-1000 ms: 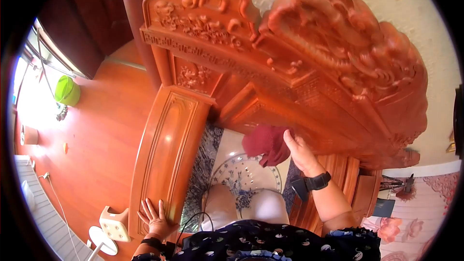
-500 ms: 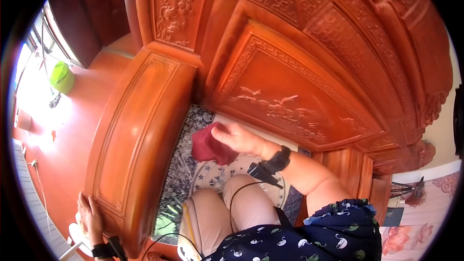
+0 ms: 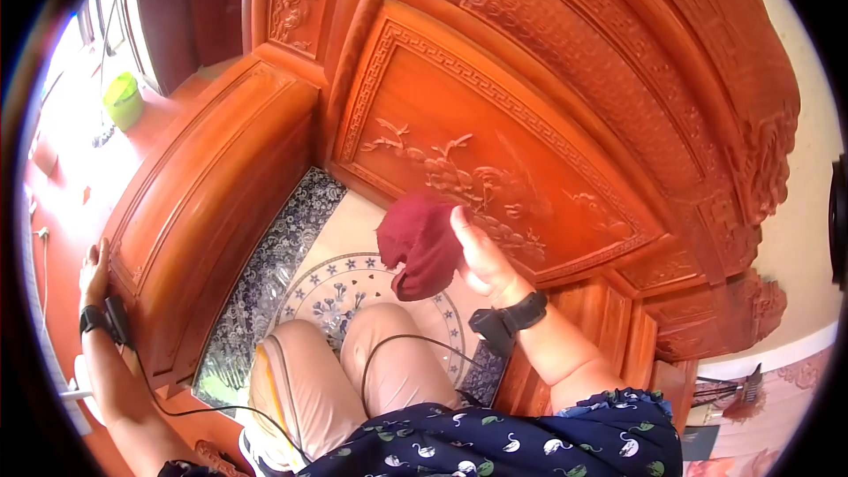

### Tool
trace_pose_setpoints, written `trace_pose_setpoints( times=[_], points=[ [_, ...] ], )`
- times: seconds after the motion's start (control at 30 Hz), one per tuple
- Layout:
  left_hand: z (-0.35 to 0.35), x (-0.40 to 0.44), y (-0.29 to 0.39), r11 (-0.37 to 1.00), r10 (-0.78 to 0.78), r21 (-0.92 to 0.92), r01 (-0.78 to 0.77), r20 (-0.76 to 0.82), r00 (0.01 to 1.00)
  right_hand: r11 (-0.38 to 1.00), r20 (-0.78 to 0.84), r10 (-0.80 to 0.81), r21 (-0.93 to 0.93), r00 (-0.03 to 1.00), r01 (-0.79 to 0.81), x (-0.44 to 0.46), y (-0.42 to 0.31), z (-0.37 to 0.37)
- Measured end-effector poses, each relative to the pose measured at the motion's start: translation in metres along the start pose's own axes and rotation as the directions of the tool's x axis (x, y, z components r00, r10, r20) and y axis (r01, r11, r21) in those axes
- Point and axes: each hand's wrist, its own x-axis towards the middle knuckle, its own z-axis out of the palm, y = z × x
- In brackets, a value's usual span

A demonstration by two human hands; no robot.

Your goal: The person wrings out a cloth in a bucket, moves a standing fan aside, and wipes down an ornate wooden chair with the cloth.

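A dark red cloth (image 3: 417, 243) hangs bunched from my right hand (image 3: 484, 258), with the thumb pointing up beside it. Behind the cloth is the lower part of a carved wooden panel (image 3: 459, 97) with raised birds and branches; whether the cloth touches it I cannot tell. My left hand (image 3: 94, 276) rests on the outer edge of a low, smooth wooden side piece (image 3: 208, 155), fingers stretched out along it and nothing seen in them. Black bands circle both wrists.
Below lies a mat (image 3: 265, 247) with a dark patterned border and a round flower design, partly under my knees. A thin black cable (image 3: 389, 342) loops over my lap. A green pot (image 3: 124, 104) stands at the far left. Wooden drawers or steps (image 3: 583, 327) are on the right.
My view has shifted, so the wooden side piece sits further left. The cloth in my right hand has moved right, over the carved panel's lower part. My left hand stays on the side piece.
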Motion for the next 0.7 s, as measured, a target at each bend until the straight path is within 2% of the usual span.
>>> trace_pose_setpoints(
  times=[0.03, 0.07, 0.1, 0.13, 0.17, 0.2, 0.23, 0.27, 0.3, 0.33, 0.37, 0.4, 0.43, 0.47, 0.53, 0.6, 0.63, 0.67, 0.7],
  points=[
    [-0.048, -0.042, 0.066, 0.982, -0.183, -0.039, 0.186, 0.079, 0.980, 1.000, 0.005, -0.002, -0.001, 1.000, 0.002, -0.004, 0.002, -0.007],
    [-0.013, -0.004, 0.030, 0.955, 0.042, 0.298, -0.004, -0.121, 0.992, 1.000, 0.003, 0.001, -0.006, 1.000, -0.001, -0.010, 0.004, -0.011],
    [0.030, 0.024, -0.001, 0.781, 0.308, 0.613, -0.117, -0.217, 0.926, 0.999, -0.002, 0.009, 0.051, 1.000, -0.008, -0.016, 0.004, -0.011],
    [0.028, 0.024, 0.022, 0.826, 0.490, 0.537, -0.172, -0.533, 0.690, 0.994, -0.007, 0.014, 0.109, 1.000, -0.013, -0.021, 0.004, -0.012],
    [-0.041, -0.065, 0.138, 0.996, 0.086, 0.029, -0.087, -0.631, 0.771, 0.996, 0.033, 0.011, 0.085, 0.999, -0.014, -0.024, 0.005, -0.016],
    [-0.025, -0.054, 0.152, 0.972, 0.195, 0.052, -0.231, -0.728, 0.657, 0.997, 0.032, 0.020, 0.080, 0.999, -0.023, -0.027, 0.007, -0.017],
    [-0.033, -0.083, 0.197, 0.842, 0.305, -0.069, -0.535, -0.756, 0.578, 0.994, 0.086, 0.011, 0.111, 0.996, -0.021, -0.027, 0.008, -0.017],
    [-0.043, -0.151, 0.259, 0.744, 0.379, -0.231, -0.627, -0.626, 0.681, 0.990, 0.139, 0.000, 0.143, 0.990, -0.020, -0.028, 0.008, -0.017],
    [-0.054, -0.190, 0.305, 0.562, 0.346, -0.443, -0.698, -0.641, 0.685, 0.994, 0.167, -0.024, 0.108, 0.986, 0.005, -0.030, 0.009, -0.015],
    [-0.061, -0.223, 0.338, 0.459, 0.578, -0.431, -0.777, -0.520, 0.629, 0.994, 0.173, -0.023, 0.112, 0.985, 0.004, -0.034, 0.007, -0.012],
    [-0.051, -0.243, 0.363, 0.299, 0.709, -0.598, -0.744, -0.383, 0.592, 0.987, 0.228, -0.034, 0.159, 0.973, -0.003, -0.040, 0.005, -0.009],
    [-0.033, -0.261, 0.385, 0.133, 0.834, -0.700, -0.701, -0.303, 0.461, 0.978, 0.278, -0.049, 0.208, 0.959, -0.010, -0.045, 0.004, -0.009],
    [-0.028, -0.279, 0.406, 0.064, 0.913, -0.859, -0.508, -0.155, 0.377, 0.955, 0.332, -0.060, 0.294, 0.941, -0.043, -0.049, 0.006, -0.012],
    [-0.024, -0.297, 0.425, 0.040, 0.969, -0.962, -0.269, -0.029, 0.245, 0.951, 0.328, -0.069, 0.308, 0.942, -0.037, -0.056, 0.008, -0.017],
    [-0.009, -0.325, 0.450, 0.152, 0.918, -0.987, -0.042, 0.125, 0.376, 0.930, 0.284, -0.041, 0.360, 0.958, -0.067, -0.066, 0.011, -0.030],
    [-0.014, -0.332, 0.467, 0.522, 0.820, -0.840, -0.150, 0.445, 0.360, 0.929, 0.228, -0.018, 0.364, 0.973, -0.068, -0.077, 0.015, -0.055],
    [0.000, -0.343, 0.474, 0.259, 0.879, -0.957, -0.133, 0.177, 0.442, 0.930, 0.173, 0.019, 0.359, 0.985, -0.081, -0.083, 0.018, -0.067],
    [0.006, -0.349, 0.477, 0.273, 0.878, -0.951, -0.143, 0.186, 0.442, 0.924, 0.177, 0.010, 0.374, 0.984, -0.077, -0.088, 0.023, -0.077],
    [0.009, -0.354, 0.481, 0.184, 0.870, -0.982, -0.034, 0.146, 0.470, 0.942, 0.178, 0.044, 0.322, 0.983, -0.100, -0.093, 0.029, -0.085]
  ],
)
